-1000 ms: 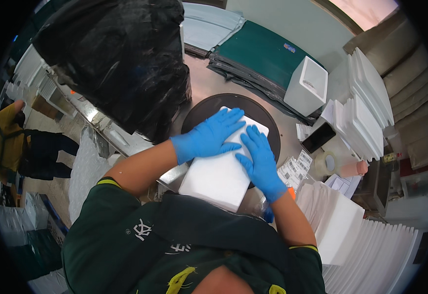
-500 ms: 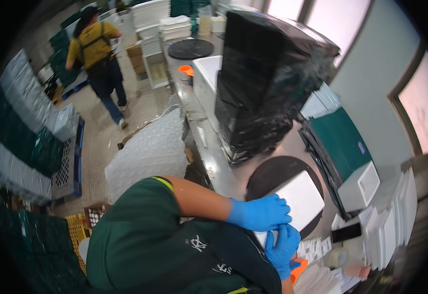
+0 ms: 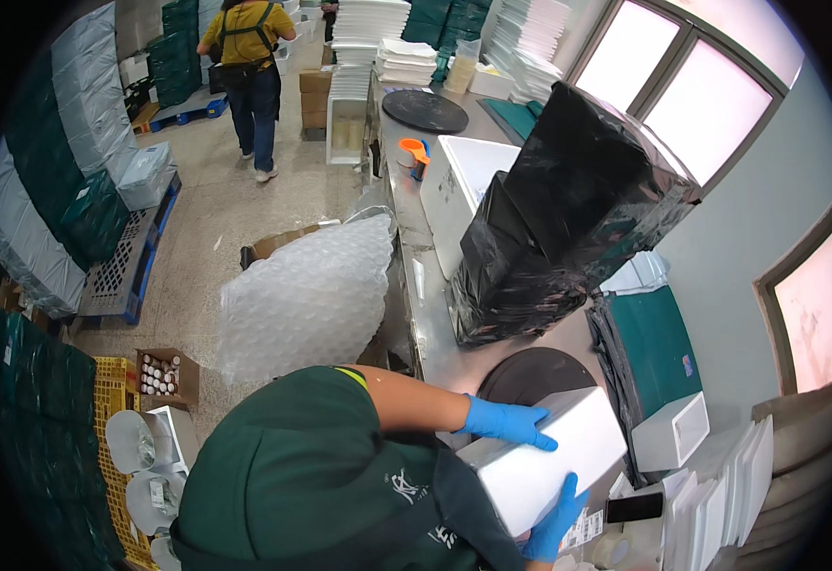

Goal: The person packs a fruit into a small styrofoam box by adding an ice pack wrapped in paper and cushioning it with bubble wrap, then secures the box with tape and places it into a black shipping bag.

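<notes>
Between my two blue-gloved hands is a white foam box [image 3: 568, 447], tilted and lifted partly over a round black turntable [image 3: 535, 374] on the metal bench. My left hand [image 3: 511, 422] lies across its upper side, the fingers pressed to the surface. At the lower right edge my right hand [image 3: 559, 519] grips it, thumb on the near face and the other fingers partly hidden. Beyond the turntable stands a tall stack wrapped in black plastic [image 3: 568, 209]. A phone [image 3: 633, 507] and a tape roll [image 3: 611, 550] lie right of my right hand.
White foam lids [image 3: 744, 476] and a small open foam box [image 3: 671, 431] are at the right. Bubble wrap [image 3: 311, 295] bulges beside the bench. An orange tape dispenser [image 3: 414, 150] sits farther along. At far left, a person in yellow [image 3: 247, 48] stands near wrapped pallets.
The foam box has turned and come up closer to me. My hands, close together before, are now apart on it. The view has shifted, and the person in yellow is farther off.
</notes>
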The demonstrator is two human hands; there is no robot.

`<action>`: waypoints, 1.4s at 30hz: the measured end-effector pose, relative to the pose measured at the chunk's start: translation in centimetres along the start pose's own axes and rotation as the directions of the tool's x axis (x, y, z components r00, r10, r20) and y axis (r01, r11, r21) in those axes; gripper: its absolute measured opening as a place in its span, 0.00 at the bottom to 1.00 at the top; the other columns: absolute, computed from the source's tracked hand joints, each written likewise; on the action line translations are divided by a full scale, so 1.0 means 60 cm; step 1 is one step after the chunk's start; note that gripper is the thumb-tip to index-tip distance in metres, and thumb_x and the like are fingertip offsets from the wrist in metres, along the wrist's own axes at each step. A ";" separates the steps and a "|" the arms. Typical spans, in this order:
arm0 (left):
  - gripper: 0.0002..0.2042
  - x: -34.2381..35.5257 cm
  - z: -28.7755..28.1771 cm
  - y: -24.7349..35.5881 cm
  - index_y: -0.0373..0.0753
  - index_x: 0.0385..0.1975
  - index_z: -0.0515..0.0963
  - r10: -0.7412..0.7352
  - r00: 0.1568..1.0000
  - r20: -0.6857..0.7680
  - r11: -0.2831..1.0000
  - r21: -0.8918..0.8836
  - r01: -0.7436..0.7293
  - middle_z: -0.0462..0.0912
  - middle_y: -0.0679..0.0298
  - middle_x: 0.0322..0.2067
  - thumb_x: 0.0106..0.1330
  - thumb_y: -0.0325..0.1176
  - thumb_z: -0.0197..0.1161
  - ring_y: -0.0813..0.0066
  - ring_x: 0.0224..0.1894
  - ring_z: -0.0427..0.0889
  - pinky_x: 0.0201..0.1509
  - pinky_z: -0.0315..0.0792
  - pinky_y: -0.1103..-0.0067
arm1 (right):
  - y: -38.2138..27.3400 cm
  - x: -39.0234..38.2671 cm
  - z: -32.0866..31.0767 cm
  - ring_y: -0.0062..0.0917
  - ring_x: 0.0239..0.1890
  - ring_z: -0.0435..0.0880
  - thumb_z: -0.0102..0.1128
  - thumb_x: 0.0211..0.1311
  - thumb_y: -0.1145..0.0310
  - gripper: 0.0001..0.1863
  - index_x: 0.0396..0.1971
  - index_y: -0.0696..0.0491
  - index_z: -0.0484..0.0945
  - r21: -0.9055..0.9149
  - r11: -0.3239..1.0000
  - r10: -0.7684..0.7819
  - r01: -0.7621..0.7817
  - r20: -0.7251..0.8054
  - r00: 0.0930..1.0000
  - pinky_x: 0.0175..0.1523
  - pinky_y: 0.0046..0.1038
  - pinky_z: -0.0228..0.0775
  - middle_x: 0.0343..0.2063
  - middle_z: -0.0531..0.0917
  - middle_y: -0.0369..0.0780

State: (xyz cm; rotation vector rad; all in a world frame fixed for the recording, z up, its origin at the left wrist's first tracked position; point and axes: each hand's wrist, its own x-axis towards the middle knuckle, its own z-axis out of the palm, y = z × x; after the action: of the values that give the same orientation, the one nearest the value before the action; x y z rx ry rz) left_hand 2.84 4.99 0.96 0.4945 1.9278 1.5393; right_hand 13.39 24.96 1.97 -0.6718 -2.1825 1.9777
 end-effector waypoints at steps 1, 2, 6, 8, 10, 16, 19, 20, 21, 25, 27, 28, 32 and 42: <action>0.49 -0.010 -0.003 0.013 0.31 0.67 0.46 0.070 0.998 0.010 0.997 -0.034 -0.069 0.60 0.43 0.62 0.55 0.58 0.64 0.53 0.64 0.62 0.66 0.58 0.69 | -0.017 -0.009 0.003 0.35 0.55 0.70 0.55 0.64 0.60 0.34 0.63 0.62 0.55 0.006 0.996 -0.089 0.089 -0.024 0.996 0.59 0.32 0.64 0.57 0.67 0.49; 0.49 -0.024 -0.003 0.022 0.34 0.68 0.45 0.127 0.992 0.020 0.990 -0.069 -0.126 0.58 0.44 0.64 0.56 0.56 0.64 0.52 0.65 0.60 0.67 0.56 0.68 | -0.033 -0.021 0.009 0.36 0.56 0.69 0.56 0.63 0.63 0.33 0.63 0.62 0.55 0.013 0.986 -0.165 0.165 -0.047 0.985 0.59 0.33 0.64 0.58 0.66 0.50; 0.46 -0.009 -0.004 -0.004 0.37 0.69 0.43 0.458 0.885 -0.087 0.881 0.173 -0.439 0.55 0.46 0.65 0.56 0.43 0.66 0.52 0.66 0.59 0.67 0.56 0.67 | -0.011 -0.013 -0.004 0.36 0.57 0.67 0.60 0.59 0.70 0.37 0.64 0.61 0.52 -0.046 0.912 -0.409 0.407 -0.051 0.911 0.62 0.33 0.61 0.59 0.64 0.50; 0.45 -0.005 -0.008 -0.040 0.40 0.69 0.43 0.536 0.840 -0.084 0.818 0.300 -0.492 0.54 0.47 0.65 0.55 0.37 0.65 0.52 0.66 0.58 0.67 0.56 0.67 | 0.033 0.004 -0.006 0.36 0.59 0.65 0.63 0.53 0.76 0.37 0.62 0.61 0.56 -0.191 0.854 -0.496 0.483 -0.022 0.868 0.65 0.36 0.56 0.59 0.64 0.48; 0.45 -0.009 -0.001 -0.069 0.42 0.70 0.44 0.426 0.903 -0.057 0.887 0.220 -0.405 0.57 0.48 0.64 0.54 0.33 0.65 0.52 0.65 0.59 0.67 0.57 0.67 | 0.081 -0.001 0.005 0.34 0.58 0.65 0.61 0.56 0.75 0.33 0.61 0.61 0.58 -0.225 0.865 -0.468 0.448 -0.041 0.883 0.66 0.35 0.54 0.56 0.65 0.47; 0.25 -0.090 -0.019 -0.093 0.40 0.55 0.70 0.226 0.951 -0.210 0.955 0.241 -0.174 0.76 0.54 0.47 0.59 0.43 0.64 0.59 0.48 0.76 0.49 0.72 0.68 | 0.110 -0.021 -0.033 0.27 0.46 0.72 0.53 0.64 0.69 0.23 0.57 0.61 0.63 -0.171 0.952 -0.278 0.253 -0.143 0.950 0.56 0.30 0.63 0.41 0.74 0.42; 0.22 -0.178 -0.047 -0.132 0.43 0.40 0.79 -0.086 0.932 -0.352 0.950 0.252 0.183 0.81 0.57 0.36 0.60 0.56 0.57 0.58 0.41 0.79 0.46 0.72 0.68 | 0.102 -0.062 -0.015 0.20 0.29 0.72 0.51 0.65 0.68 0.16 0.50 0.59 0.69 -0.187 0.979 -0.091 0.080 -0.048 0.995 0.37 0.23 0.69 0.30 0.74 0.39; 0.23 -0.203 -0.051 -0.182 0.43 0.38 0.80 -0.135 0.892 -0.431 0.917 0.288 0.278 0.81 0.55 0.34 0.60 0.58 0.55 0.56 0.40 0.80 0.46 0.72 0.67 | 0.100 -0.065 -0.005 0.19 0.26 0.71 0.51 0.65 0.68 0.15 0.49 0.59 0.70 -0.224 0.974 -0.020 0.023 0.015 1.000 0.34 0.22 0.68 0.29 0.73 0.38; 0.24 -0.238 -0.056 -0.211 0.43 0.39 0.79 -0.244 0.857 -0.454 0.890 0.247 0.384 0.81 0.54 0.36 0.60 0.59 0.54 0.55 0.40 0.80 0.46 0.72 0.66 | 0.125 -0.061 0.008 0.18 0.22 0.70 0.50 0.66 0.69 0.13 0.46 0.59 0.72 -0.214 0.976 -0.016 0.036 0.094 0.995 0.29 0.21 0.67 0.29 0.73 0.38; 0.21 -0.402 -0.081 -0.467 0.38 0.37 0.81 -0.452 0.679 -0.578 0.806 0.061 0.589 0.83 0.54 0.31 0.59 0.53 0.60 0.63 0.31 0.82 0.36 0.76 0.68 | 0.105 -0.061 0.138 0.24 0.39 0.75 0.55 0.62 0.74 0.13 0.46 0.60 0.74 -0.294 0.858 -0.218 0.420 0.531 0.819 0.48 0.26 0.69 0.38 0.78 0.40; 0.22 -0.494 -0.122 -0.492 0.36 0.40 0.80 -0.567 0.474 -0.674 0.707 -0.102 0.700 0.83 0.53 0.32 0.57 0.49 0.63 0.64 0.31 0.83 0.38 0.76 0.70 | 0.111 -0.043 0.191 0.28 0.48 0.75 0.56 0.62 0.74 0.15 0.49 0.59 0.73 -0.299 0.733 -0.274 0.611 0.692 0.668 0.55 0.29 0.66 0.44 0.77 0.42; 0.21 -0.536 -0.147 -0.522 0.37 0.43 0.80 -0.576 0.383 -0.723 0.612 -0.070 0.788 0.83 0.51 0.36 0.57 0.47 0.62 0.60 0.39 0.83 0.43 0.76 0.70 | 0.107 -0.038 0.220 0.31 0.48 0.76 0.57 0.61 0.75 0.18 0.51 0.58 0.72 -0.291 0.641 -0.311 0.710 0.748 0.587 0.55 0.30 0.66 0.45 0.76 0.43; 0.21 -0.645 -0.236 -0.630 0.36 0.41 0.80 -0.447 0.180 -0.877 0.296 0.045 0.954 0.81 0.49 0.40 0.56 0.46 0.60 0.51 0.43 0.81 0.50 0.73 0.65 | 0.129 -0.017 0.295 0.33 0.48 0.75 0.60 0.58 0.73 0.25 0.57 0.56 0.67 -0.353 0.570 -0.258 0.742 0.781 0.569 0.55 0.33 0.66 0.48 0.74 0.45; 0.23 -0.473 -0.309 -0.691 0.35 0.47 0.77 -0.327 -0.118 -0.938 0.868 -0.347 0.354 0.79 0.46 0.44 0.56 0.46 0.61 0.49 0.46 0.79 0.52 0.72 0.64 | 0.162 0.000 0.366 0.45 0.44 0.74 0.57 0.59 0.66 0.20 0.49 0.59 0.70 -0.608 0.332 -0.069 0.721 0.747 0.661 0.48 0.39 0.66 0.41 0.74 0.49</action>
State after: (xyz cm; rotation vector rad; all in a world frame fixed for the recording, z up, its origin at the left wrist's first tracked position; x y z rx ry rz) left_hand 15.05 -37.01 -29.98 -1.6441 2.6449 1.5150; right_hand 7.47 5.33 -10.46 0.6785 -3.2705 0.5984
